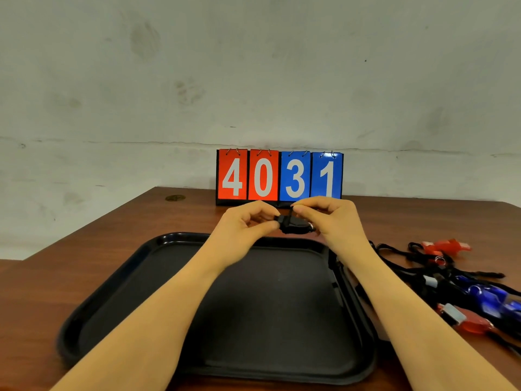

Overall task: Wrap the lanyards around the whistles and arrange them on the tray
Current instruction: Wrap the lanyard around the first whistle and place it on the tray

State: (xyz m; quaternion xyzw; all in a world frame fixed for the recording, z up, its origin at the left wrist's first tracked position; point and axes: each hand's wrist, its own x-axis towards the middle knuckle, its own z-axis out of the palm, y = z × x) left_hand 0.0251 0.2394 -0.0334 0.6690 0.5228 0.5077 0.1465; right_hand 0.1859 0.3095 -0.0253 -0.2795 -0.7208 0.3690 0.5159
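So a black whistle (294, 225) is being pinched by the left hand (244, 224) and right hand (334, 218), held above the far rim of the black tray (118, 292); other whistles (465, 289) are piled on the worktop (84, 238) beside it.

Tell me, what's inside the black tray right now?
No whistles show inside the black tray; only its dark floor does. The two forearms cross above it and cover some of the floor. The left hand and right hand hold a black whistle above its far edge.
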